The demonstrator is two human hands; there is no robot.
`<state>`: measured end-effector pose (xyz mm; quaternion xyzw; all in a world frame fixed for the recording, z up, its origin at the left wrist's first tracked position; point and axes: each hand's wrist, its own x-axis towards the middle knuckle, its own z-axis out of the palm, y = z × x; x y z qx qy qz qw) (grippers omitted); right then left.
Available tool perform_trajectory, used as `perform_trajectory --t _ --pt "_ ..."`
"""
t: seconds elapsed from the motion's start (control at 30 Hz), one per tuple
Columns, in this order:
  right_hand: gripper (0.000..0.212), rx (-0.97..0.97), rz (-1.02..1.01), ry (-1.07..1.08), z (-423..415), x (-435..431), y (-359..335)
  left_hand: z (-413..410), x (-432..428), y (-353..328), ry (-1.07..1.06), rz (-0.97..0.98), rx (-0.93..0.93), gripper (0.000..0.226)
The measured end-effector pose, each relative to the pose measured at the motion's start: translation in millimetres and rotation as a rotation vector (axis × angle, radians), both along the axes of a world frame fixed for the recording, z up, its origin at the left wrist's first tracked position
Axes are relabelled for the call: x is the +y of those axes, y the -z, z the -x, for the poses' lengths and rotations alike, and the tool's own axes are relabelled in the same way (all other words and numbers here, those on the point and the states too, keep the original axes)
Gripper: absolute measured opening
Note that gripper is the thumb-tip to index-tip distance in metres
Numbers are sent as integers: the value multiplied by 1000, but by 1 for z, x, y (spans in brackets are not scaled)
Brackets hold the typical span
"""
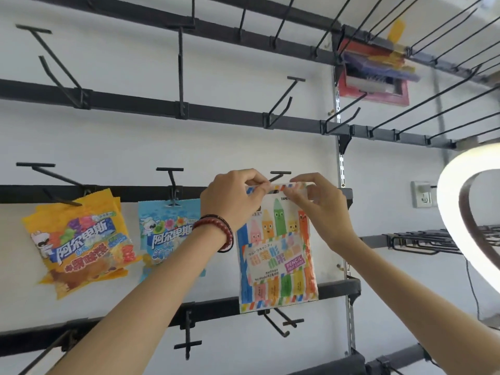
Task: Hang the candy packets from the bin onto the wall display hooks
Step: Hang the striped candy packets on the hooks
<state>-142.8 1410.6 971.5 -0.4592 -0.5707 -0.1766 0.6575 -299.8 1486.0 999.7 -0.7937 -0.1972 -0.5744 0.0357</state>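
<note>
White wall [135, 147] filled pretty much the whole head view, crossed by long black horizontal metal rails [135, 104] with hooks sticking out toward the camera.

Roughly in the middle, a white plastic candy packet [276, 253] printed with cartoon crayons was held up flat against the wall. Its striped top edge sat right under the T-shaped tip of a black metal hook [280, 173]. Couldn't tell whether the hang hole was on the hook or not, since the fingers covered that bit.

The left hand [232, 201] was curled, pinching the top left corner of the packet between thumb and fingers. It had a red beaded bracelet [219, 226] on the wrist. The right hand [322, 209] did the same on the top right corner, fingers bent around the edge.

Further left on the same rail, a bunch of yellow foil candy packets [81, 244] hung off one hook, tilted. A light blue candy packet [165, 234] hung off the next hook, partly behind the left wrist.

Over on the right edge glowed a round white ring light [454, 212], with a white wall socket [422, 194] just beside it.
</note>
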Motion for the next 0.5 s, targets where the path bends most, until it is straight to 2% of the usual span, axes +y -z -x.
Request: perform_trajectory --t 0.3,0.5 --pt "19 24 11 71 -4 -8 -1 -14 -2 -4 80 37 -32 18" --pt "28 33 86 157 -4 1 12 -9 7 7 20 81 9 15"
